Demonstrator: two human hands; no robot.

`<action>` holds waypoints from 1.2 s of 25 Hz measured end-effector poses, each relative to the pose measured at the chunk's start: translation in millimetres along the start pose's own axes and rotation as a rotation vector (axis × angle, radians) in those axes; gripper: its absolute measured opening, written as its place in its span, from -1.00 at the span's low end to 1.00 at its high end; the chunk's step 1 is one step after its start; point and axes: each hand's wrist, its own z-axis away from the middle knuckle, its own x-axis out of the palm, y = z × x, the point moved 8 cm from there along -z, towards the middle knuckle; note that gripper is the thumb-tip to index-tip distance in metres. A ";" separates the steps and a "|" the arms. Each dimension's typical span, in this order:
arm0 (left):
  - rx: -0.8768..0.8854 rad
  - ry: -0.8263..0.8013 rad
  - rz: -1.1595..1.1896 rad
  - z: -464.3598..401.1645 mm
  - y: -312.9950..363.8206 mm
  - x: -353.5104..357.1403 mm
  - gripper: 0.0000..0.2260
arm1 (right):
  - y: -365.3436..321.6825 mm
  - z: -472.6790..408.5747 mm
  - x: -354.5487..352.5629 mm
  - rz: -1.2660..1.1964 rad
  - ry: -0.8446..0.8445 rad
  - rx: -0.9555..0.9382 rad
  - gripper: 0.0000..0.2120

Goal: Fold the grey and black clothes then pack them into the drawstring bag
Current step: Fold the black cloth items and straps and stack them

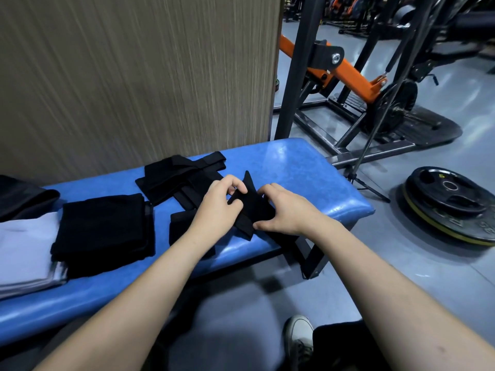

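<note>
A: On the blue padded table point(308, 167), why pin the small black cloth piece point(251, 207)?
B: Your left hand point(219, 207) and right hand point(284, 212) both pinch it, likely creasing a fold.

The blue padded bench point(294, 167) across the middle of the frame has a glossy, vinyl-like skin. The folded black cloth point(104, 231) at left and the small black cloth piece point(253, 207) at centre look matt and soft. The brown wall panel point(128, 76) at upper left shows streaked wood grain.
</note>
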 end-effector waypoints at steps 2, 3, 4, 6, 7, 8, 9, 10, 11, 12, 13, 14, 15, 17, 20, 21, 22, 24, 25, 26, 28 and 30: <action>-0.073 0.013 0.059 -1.7 -7.9 -4.4 -0.73 | -1.3 -0.2 0.0 0.042 0.023 -0.015 -0.43; -0.104 0.015 0.067 -1.9 -11.8 -5.6 -0.74 | -1.7 -0.4 -0.1 0.077 0.038 -0.026 -0.45; -0.123 0.008 0.047 -1.5 -14.7 -6.0 -0.75 | -1.5 -0.6 -0.2 0.116 0.049 -0.033 -0.48; -0.109 -0.024 -0.101 1.4 -14.8 -4.5 -0.79 | 0.6 -1.4 0.8 0.181 0.052 -0.030 -0.50; -0.069 -0.038 -0.226 3.6 -12.8 -2.6 -0.80 | 2.4 -2.1 1.7 0.202 0.045 -0.023 -0.52; -0.014 -0.040 -0.366 6.1 -9.9 -0.4 -0.79 | 4.5 -2.8 2.0 0.216 0.037 -0.016 -0.54; 0.045 -0.032 -0.509 8.2 -8.0 2.7 -0.77 | 6.7 -3.6 1.8 0.228 0.030 -0.009 -0.55; 0.097 -0.014 -0.635 10.0 -6.0 5.7 -0.74 | 9.2 -4.1 0.6 0.243 0.028 -0.005 -0.57; 0.134 -0.002 -0.727 10.9 -5.1 8.9 -0.71 | 11.6 -4.4 -1.1 0.260 0.029 -0.002 -0.59; 0.153 -0.004 -0.777 11.1 -4.3 11.7 -0.68 | 14.1 -4.4 -2.7 0.271 0.031 0.003 -0.60; 0.157 -0.019 -0.792 11.1 -4.1 14.9 -0.64 | 16.8 -4.3 -3.7 0.270 0.030 0.011 -0.61; 0.152 -0.040 -0.789 11.5 -4.5 19.1 -0.58 | 19.3 -4.0 -3.7 0.256 0.021 0.019 -0.61; 0.140 -0.062 -0.787 12.2 -5.7 24.0 -0.50 | 20.9 -3.4 -2.4 0.233 0.005 0.024 -0.60; 0.122 -0.092 -0.807 14.4 -7.7 34.8 -0.35 | 21.4 -1.7 1.5 0.180 -0.030 0.024 -0.52; 0.119 -0.096 -0.865 16.8 -5.9 47.4 -0.32 | 22.3 -1.5 4.9 0.156 -0.052 0.028 -0.41; 0.120 -0.093 -0.878 16.9 -4.3 49.7 -0.35 | 22.8 -1.7 5.2 0.163 -0.053 0.030 -0.40; 0.123 -0.088 -0.886 16.9 -2.1 50.9 -0.39 | 23.5 -2.0 5.2 0.167 -0.054 0.033 -0.40; 0.130 -0.068 -0.883 15.9 1.4 50.1 -0.53 | 25.9 -2.6 5.0 0.157 -0.056 0.043 -0.42; 0.131 -0.052 -0.871 15.2 2.2 47.9 -0.61 | 27.1 -2.3 5.0 0.147 -0.060 0.051 -0.43; 0.134 -0.036 -0.857 14.2 2.0 45.3 -0.67 | 27.8 -2.0 4.9 0.134 -0.064 0.061 -0.44; 0.149 -0.025 -0.839 11.0 0.3 40.7 -0.74 | 29.0 -1.6 4.2 0.104 -0.065 0.085 -0.42; 0.143 -0.017 -0.781 8.5 -1.2 35.8 -0.77 | 27.8 -2.0 3.4 0.069 -0.052 0.103 -0.40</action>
